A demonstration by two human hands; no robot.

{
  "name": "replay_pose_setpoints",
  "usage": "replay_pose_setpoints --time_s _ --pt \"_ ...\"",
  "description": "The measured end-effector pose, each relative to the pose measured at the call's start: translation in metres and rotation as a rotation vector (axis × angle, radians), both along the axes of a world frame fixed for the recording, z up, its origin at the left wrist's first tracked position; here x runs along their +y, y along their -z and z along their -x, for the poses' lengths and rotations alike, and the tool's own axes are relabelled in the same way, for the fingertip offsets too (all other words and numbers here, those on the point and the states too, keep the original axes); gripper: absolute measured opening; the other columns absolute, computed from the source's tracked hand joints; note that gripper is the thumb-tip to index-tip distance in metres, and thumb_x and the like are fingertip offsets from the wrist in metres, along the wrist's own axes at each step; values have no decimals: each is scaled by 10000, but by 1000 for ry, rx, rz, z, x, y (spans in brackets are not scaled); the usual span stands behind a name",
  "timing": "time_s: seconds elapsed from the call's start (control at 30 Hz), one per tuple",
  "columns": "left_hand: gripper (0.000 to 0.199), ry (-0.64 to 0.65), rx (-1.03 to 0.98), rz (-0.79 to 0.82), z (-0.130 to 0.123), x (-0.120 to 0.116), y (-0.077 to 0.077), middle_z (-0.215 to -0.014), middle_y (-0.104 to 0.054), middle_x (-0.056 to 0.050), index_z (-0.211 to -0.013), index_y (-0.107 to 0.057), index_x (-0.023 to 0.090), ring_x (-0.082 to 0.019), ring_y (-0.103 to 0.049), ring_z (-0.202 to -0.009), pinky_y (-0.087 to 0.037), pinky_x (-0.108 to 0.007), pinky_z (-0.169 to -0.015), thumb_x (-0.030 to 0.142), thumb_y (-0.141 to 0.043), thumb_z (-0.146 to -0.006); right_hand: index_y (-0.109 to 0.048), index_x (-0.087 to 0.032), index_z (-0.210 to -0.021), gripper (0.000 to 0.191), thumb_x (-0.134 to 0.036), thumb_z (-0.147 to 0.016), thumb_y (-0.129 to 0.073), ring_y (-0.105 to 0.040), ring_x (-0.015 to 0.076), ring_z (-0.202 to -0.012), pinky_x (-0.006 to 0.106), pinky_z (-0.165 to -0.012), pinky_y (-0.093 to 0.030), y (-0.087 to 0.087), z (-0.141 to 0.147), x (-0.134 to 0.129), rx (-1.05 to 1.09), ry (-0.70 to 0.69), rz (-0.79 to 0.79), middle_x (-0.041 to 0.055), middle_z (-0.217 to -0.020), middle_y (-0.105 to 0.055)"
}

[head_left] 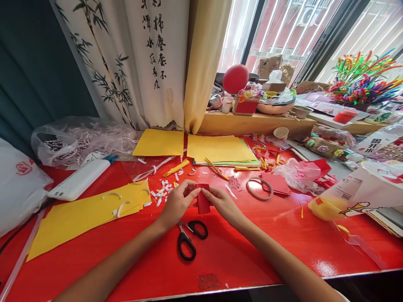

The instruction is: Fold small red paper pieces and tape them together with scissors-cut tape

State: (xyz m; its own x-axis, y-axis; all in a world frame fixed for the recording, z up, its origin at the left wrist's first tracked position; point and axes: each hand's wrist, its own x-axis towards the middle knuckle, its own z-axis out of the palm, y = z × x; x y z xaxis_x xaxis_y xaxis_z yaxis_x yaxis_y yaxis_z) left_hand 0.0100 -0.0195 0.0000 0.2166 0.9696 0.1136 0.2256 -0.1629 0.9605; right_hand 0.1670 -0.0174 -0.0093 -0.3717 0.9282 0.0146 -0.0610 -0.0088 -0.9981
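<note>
Beyond the scissors (183,236), the left hand (179,201) and right hand (222,202), fingers closed, pinch the red paper (203,204) by its sides, its lower part showing below their thumbs.

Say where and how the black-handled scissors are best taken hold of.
Most likely by the two black handle loops, coming from the near side, towards which they lie spread, while the metal part points away, partly hidden by the left hand. It and the right hand hold red paper; free one first.
</note>
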Motion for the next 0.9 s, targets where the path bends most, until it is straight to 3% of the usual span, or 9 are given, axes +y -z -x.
replay_pose_setpoints --time_s 0.2,0.37,0.6,0.9 --pt "223 1 30 36 1 3 2 -735 -545 25 -875 -541 177 -80 -446 -565 -368 -216 -563 394 -518 -832 -661 -158 -973 381 -486 -860 -505 -629 176 -764 331 -722 -499 4 -1 3 -84 -2 -30 52 -823 -664" --pt "229 -21 -68 75 1 7 4 -708 -515 38 -880 -537 165 -58 -416 -513 -342 -208 -523 385 -547 -814 -579 -166 -1106 369 -435 -861 -519 -598 163 -791 315 -724 -482 4 -3 4 -135 87 -116 51 -885 -642" --pt "273 -78 -67 36 6 8 -1 -687 -521 38 -898 -564 172 -65 -421 -521 -348 -209 -523 421 -586 -788 -600 -164 -873 277 -432 -852 -531 -569 151 -726 314 -700 -489 2 -5 3 -104 168 -136 39 -804 -613" --pt "307 -65 48 -14 7 8 2 -577 -470 50 -902 -592 177 -79 -436 -517 -346 -216 -525 468 -553 -815 -638 -184 -842 298 -463 -841 -531 -558 173 -744 319 -678 -490 4 -4 0 -158 179 -197 36 -761 -607"
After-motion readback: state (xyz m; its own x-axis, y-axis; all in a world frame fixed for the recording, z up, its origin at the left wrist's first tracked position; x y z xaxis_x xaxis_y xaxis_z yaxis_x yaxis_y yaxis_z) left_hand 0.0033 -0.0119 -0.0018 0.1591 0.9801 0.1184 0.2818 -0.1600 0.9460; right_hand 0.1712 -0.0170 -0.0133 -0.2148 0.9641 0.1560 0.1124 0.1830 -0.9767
